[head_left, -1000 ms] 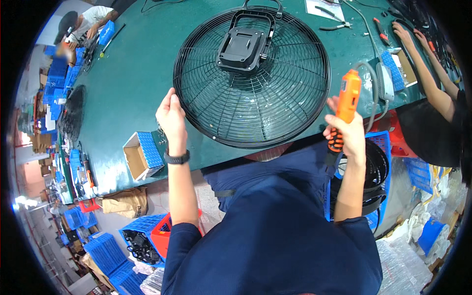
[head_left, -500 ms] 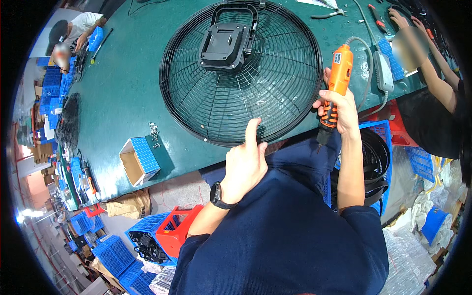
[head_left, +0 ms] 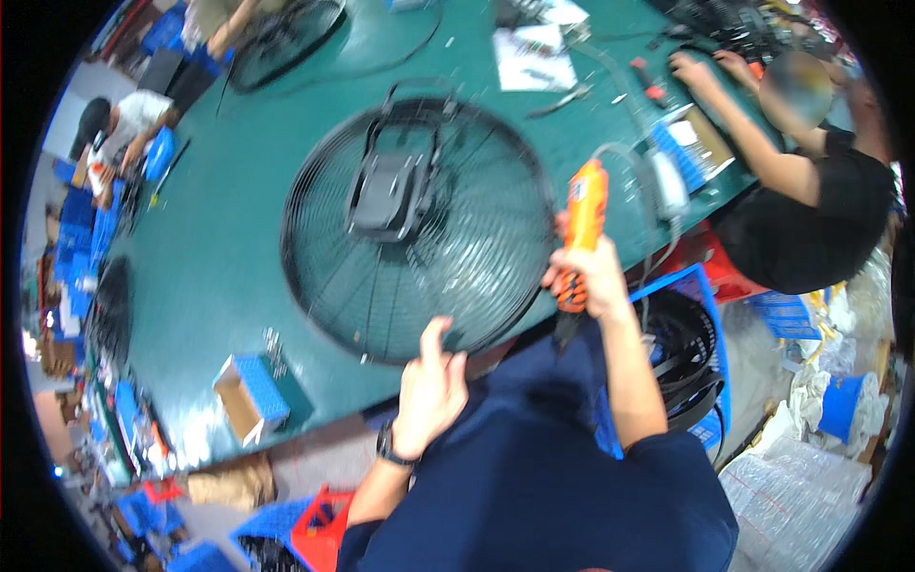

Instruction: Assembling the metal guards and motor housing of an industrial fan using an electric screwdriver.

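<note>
A round black fan with a wire guard (head_left: 477,296) lies on the green table, its black bracket housing (head_left: 387,193) uppermost. Upright beside the fan's right rim is an orange and black corded electric screwdriver (head_left: 585,210), tip pointing down toward my lap. My right hand (head_left: 604,275) is wrapped round its lower grip. At the near rim of the guard, my left hand (head_left: 429,396) has its index finger and thumb apart; it holds nothing I can see, and its other fingers are partly hidden. The picture is blurred.
A blue open carton (head_left: 255,398) sits at the table's near left, small screws (head_left: 274,351) beside it. On the right stand a white power adapter (head_left: 670,186) and a blue crate (head_left: 720,334) of black rings. A co-worker's hands (head_left: 701,74) are at the far right.
The view has shifted, so the table and fan appear lower and further left, with more of the far side showing. Both hands keep about the same places beside the fan.
</note>
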A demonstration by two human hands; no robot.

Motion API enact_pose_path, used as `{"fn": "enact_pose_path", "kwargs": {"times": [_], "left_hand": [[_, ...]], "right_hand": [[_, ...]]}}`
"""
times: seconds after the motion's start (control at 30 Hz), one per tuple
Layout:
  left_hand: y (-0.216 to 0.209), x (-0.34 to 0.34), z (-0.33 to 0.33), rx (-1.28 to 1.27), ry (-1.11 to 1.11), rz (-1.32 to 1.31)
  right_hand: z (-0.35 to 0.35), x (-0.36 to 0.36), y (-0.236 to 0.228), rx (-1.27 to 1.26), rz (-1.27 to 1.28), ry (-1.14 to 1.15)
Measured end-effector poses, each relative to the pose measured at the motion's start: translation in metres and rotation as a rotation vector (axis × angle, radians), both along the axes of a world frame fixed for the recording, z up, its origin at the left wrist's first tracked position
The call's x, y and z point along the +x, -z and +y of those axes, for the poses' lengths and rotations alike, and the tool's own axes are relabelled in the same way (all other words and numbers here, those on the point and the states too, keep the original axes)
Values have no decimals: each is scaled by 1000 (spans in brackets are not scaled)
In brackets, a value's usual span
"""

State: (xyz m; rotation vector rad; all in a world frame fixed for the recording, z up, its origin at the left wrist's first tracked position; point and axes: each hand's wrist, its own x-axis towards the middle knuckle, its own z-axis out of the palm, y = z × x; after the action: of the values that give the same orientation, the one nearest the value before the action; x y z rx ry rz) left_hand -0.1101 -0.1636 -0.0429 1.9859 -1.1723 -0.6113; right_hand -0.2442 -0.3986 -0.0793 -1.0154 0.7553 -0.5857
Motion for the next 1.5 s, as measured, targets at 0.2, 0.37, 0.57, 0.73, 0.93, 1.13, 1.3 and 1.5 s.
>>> {"fn": "enact_pose_path", "kwargs": {"times": [0.2,0.37,0.57,0.73,0.93,1.13,1.3,1.5], "left_hand": [[13,-13,40,-300,-300,686],[26,15,78,-590,-858,719],[47,51,80,-470,-805,800],[67,49,72,-397,-844,595],[61,93,72,-499,-774,622],[30,100,101,-728,-890,1039],[21,44,99,-645,-733,1433],[12,-6,64,-138,-403,1306]], "right_hand": [[8,2,2,89,-50,3],[6,3,-1,64,-9,21],[8,9,-15,-6,97,-25],[12,13,-19,-47,180,-65],[35,14,-16,-86,161,-119],[53,3,-36,-103,-24,-80],[63,-7,-76,-138,-266,2],[91,15,-83,-210,-740,-101]]}}
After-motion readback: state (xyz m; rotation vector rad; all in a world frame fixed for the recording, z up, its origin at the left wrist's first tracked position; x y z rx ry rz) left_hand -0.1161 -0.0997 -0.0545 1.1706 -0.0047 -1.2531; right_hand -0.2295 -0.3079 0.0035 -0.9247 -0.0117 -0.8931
